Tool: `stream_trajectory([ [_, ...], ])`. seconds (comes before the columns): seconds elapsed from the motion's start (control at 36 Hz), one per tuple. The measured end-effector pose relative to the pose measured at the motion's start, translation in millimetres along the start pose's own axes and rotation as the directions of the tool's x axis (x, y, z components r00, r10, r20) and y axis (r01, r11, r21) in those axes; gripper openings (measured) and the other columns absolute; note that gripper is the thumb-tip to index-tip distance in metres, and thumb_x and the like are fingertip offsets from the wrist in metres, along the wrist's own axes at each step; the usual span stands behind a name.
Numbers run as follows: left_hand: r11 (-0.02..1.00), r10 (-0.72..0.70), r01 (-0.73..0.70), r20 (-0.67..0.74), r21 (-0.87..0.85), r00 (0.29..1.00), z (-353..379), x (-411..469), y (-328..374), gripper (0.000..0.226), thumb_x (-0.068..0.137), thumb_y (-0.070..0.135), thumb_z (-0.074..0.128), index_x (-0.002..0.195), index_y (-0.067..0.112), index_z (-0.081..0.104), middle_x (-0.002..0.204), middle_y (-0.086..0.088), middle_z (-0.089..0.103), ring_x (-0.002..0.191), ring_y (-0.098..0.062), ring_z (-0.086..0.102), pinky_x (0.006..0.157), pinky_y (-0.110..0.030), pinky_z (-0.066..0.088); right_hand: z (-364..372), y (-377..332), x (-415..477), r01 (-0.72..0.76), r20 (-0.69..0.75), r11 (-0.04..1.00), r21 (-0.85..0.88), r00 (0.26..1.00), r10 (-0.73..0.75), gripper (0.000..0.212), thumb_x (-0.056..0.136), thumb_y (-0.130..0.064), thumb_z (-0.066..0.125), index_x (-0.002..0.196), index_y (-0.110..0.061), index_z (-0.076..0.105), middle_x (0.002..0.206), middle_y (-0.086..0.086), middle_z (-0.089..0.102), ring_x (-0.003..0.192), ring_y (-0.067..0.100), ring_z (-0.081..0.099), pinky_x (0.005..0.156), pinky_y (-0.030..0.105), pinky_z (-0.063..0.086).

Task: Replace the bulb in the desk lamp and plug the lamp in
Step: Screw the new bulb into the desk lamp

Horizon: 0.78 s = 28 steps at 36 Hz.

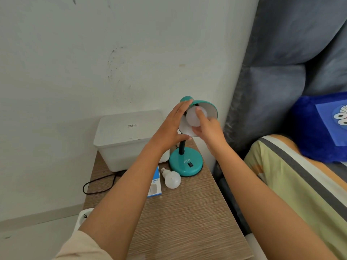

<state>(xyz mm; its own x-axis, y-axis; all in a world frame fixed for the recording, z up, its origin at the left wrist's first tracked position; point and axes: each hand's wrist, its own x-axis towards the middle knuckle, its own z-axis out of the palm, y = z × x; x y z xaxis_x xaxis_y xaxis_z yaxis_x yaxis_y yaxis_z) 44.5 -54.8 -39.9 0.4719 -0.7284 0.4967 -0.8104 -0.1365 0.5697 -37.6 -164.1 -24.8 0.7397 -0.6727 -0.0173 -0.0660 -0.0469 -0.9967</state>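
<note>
A teal desk lamp (185, 165) stands at the back right of a wooden bedside table (187, 212). Its shade (210, 109) is tilted toward me. My left hand (173, 124) cups the shade's left rim, fingers spread around it. My right hand (208, 128) grips a white bulb (193, 117) that sits inside the shade, thumb and fingers around the globe. A second white bulb (171, 179) lies on its side on the table in front of the lamp's base. The lamp's black cord (97, 184) loops off the table's left side; its plug is hidden.
A white lidded plastic box (124, 139) stands at the back left of the table. A blue and white bulb carton (155, 186) lies beside the loose bulb. A white socket strip (83, 215) sits on the floor at left. A bed with a striped pillow (293, 181) is at right.
</note>
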Motion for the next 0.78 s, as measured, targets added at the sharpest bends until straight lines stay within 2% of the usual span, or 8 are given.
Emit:
stream_trajectory([
  [0.08,1.000,-0.007,0.007,0.004,-0.006,1.000,-0.3,-0.2,0.6,0.107,0.066,0.006,0.082,0.142,0.035,0.014,0.152,0.002,0.024,0.133,-0.002,0.024,0.108,-0.014,0.021,0.6,1.5,-2.6,0.135,-0.073,0.986,-0.102,0.987,-0.143,0.064,0.079,-0.047,0.065,0.128,-0.012,0.044,0.119,0.002,0.056,0.108,0.016,0.055,0.093,0.034,0.050],
  [0.19,1.000,0.000,0.000,0.000,-0.002,1.000,0.2,0.0,-1.3,0.107,0.065,0.006,0.082,0.138,0.040,0.012,0.152,0.003,0.024,0.130,0.002,0.022,0.101,0.002,0.016,-0.6,1.3,-2.1,0.177,-0.069,0.973,-0.147,0.980,-0.188,0.057,0.082,-0.042,0.064,0.126,-0.011,0.046,0.112,0.000,0.056,0.106,0.018,0.056,0.085,0.029,0.049],
  [0.31,1.000,-0.007,0.007,0.002,-0.019,1.000,1.1,0.7,-3.7,0.108,0.065,0.004,0.082,0.138,0.042,0.012,0.151,0.004,0.024,0.131,0.003,0.023,0.101,0.003,0.016,2.1,1.2,-6.9,0.327,-0.108,0.912,-0.246,0.926,-0.361,0.053,0.084,-0.040,0.061,0.126,-0.011,0.045,0.114,-0.001,0.053,0.103,0.012,0.053,0.084,0.024,0.045],
  [0.39,1.000,-0.006,0.006,-0.005,-0.024,1.000,0.0,-0.1,-2.7,0.107,0.066,0.004,0.081,0.138,0.042,0.012,0.151,0.004,0.025,0.130,0.001,0.024,0.101,0.001,0.018,-0.5,-2.2,-5.2,0.274,-0.074,0.921,-0.278,0.949,-0.305,0.037,0.088,-0.039,0.056,0.111,-0.011,0.053,0.102,0.001,0.057,0.089,0.013,0.056,0.070,0.018,0.046],
  [0.44,1.000,0.001,-0.002,-0.004,-0.019,1.000,-1.9,-0.1,-0.5,0.106,0.066,0.005,0.081,0.139,0.039,0.013,0.151,0.003,0.024,0.132,-0.001,0.025,0.106,-0.008,0.021,-3.6,-6.0,-2.5,0.152,-0.058,0.978,-0.142,0.985,-0.162,0.034,0.090,-0.044,0.050,0.103,-0.013,0.054,0.103,0.004,0.058,0.082,0.012,0.058,0.076,0.026,0.053],
  [0.53,1.000,0.002,-0.002,0.011,-0.021,1.000,-1.9,1.0,1.9,0.106,0.065,0.004,0.082,0.141,0.037,0.014,0.153,0.002,0.023,0.137,-0.009,0.025,0.110,-0.021,0.024,-1.1,-5.9,-4.9,0.189,-0.070,0.967,-0.173,0.977,-0.203,0.053,0.086,-0.045,0.057,0.126,-0.011,0.046,0.117,-0.001,0.053,0.099,0.012,0.054,0.085,0.028,0.047],
  [0.67,1.000,0.023,-0.023,-0.001,-0.021,1.000,0.2,1.0,-1.1,0.105,0.066,0.003,0.081,0.139,0.037,0.014,0.152,0.000,0.025,0.133,-0.002,0.023,0.104,-0.001,0.017,1.6,-0.2,-5.0,0.184,-0.039,0.963,-0.199,0.980,-0.195,0.053,0.084,-0.040,0.061,0.124,-0.010,0.043,0.119,0.007,0.056,0.098,0.017,0.054,0.079,0.028,0.047],
  [0.78,0.999,0.017,-0.017,-0.006,-0.028,1.000,1.7,0.4,-3.5,0.106,0.065,0.003,0.082,0.139,0.037,0.014,0.151,0.003,0.025,0.132,0.000,0.024,0.104,0.000,0.017,7.4,1.0,-7.8,0.284,-0.091,0.928,-0.240,0.946,-0.312,0.059,0.082,-0.033,0.066,0.130,-0.009,0.040,0.127,0.007,0.052,0.113,0.018,0.052,0.092,0.030,0.046],
])
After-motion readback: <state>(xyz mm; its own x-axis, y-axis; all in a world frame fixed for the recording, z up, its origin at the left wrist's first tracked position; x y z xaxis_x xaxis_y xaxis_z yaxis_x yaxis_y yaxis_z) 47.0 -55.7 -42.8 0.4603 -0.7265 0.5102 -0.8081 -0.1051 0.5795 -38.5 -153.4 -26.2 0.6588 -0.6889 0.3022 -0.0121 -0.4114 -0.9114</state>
